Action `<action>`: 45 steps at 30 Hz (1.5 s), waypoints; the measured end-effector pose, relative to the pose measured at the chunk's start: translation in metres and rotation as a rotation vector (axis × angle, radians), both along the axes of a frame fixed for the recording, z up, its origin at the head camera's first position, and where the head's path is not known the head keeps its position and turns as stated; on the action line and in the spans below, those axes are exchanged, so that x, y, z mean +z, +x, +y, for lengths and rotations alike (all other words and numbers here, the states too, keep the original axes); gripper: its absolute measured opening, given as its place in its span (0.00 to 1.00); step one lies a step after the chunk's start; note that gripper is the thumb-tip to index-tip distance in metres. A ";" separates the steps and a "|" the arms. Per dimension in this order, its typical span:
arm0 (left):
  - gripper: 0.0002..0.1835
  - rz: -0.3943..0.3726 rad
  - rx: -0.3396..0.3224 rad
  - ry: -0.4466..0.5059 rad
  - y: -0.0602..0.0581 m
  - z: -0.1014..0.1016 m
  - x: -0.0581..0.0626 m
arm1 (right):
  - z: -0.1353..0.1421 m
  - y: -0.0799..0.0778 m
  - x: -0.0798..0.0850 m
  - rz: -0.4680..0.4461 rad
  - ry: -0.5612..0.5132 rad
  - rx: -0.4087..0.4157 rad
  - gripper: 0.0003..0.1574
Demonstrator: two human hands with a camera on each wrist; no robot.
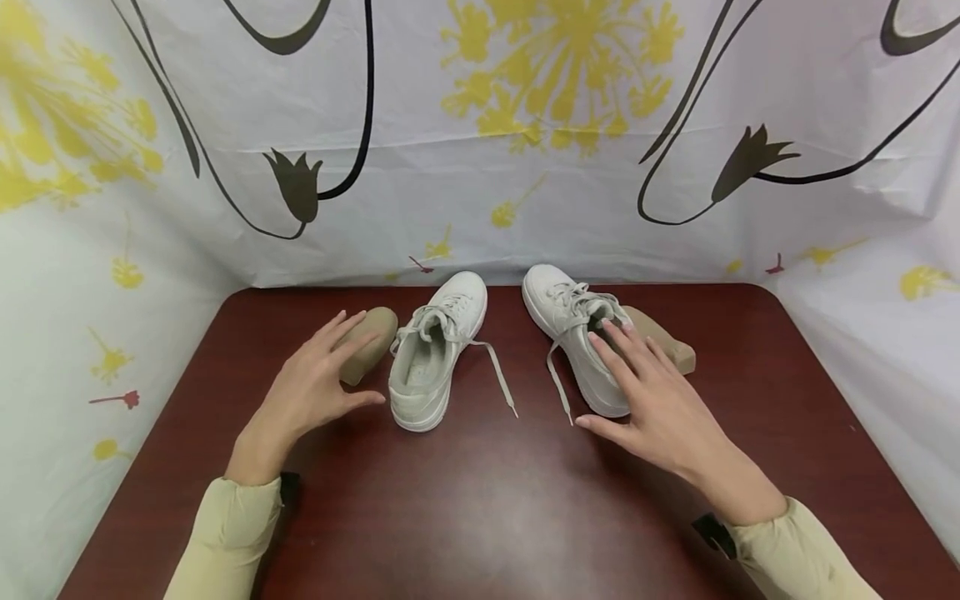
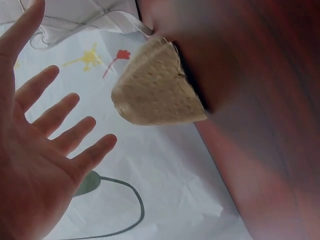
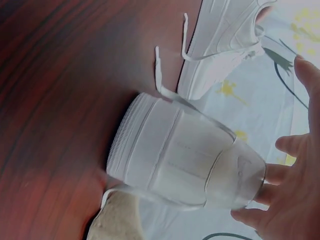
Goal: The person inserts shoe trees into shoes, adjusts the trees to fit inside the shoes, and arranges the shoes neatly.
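Two white lace-up sneakers rest on the table with toes pointing away. My left hand (image 1: 303, 392) hovers left of the left sneaker (image 1: 427, 367), fingers spread beside a brown molded-pulp shoe insert (image 1: 375, 346). That insert (image 2: 155, 85) stands apart from the fingers in the left wrist view. Over the heel of the right sneaker (image 1: 555, 310) is my right hand (image 1: 663, 412), its fingers extended and holding nothing. In the right wrist view, the fingertips overlap the heel collar of this sneaker (image 3: 185, 155). A second brown insert (image 1: 658, 327) lies right of it, partly hidden by the hand.
Loose lace ends, a left one (image 1: 495, 371) and a right one (image 1: 557, 387), trail onto the dark red wooden table (image 1: 465, 508). A white cloth (image 1: 465, 200) with yellow and grey flower prints hangs behind and along both sides.
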State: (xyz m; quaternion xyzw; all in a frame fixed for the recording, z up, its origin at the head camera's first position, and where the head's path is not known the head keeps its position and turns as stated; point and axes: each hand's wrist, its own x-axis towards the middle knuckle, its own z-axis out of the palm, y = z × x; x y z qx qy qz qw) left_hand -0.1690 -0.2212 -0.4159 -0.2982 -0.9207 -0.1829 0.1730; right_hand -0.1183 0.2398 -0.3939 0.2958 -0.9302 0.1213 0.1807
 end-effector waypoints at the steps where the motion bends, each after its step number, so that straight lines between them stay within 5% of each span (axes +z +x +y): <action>1: 0.50 0.001 0.001 0.006 -0.002 -0.001 0.000 | -0.002 -0.002 0.001 0.003 0.000 0.006 0.63; 11: 0.46 -0.108 0.035 0.071 -0.003 -0.012 -0.005 | -0.021 -0.009 0.002 0.009 0.008 0.067 0.62; 45: 0.39 -0.266 0.042 0.161 -0.016 -0.022 -0.014 | -0.066 -0.038 0.003 -0.015 -0.028 0.079 0.58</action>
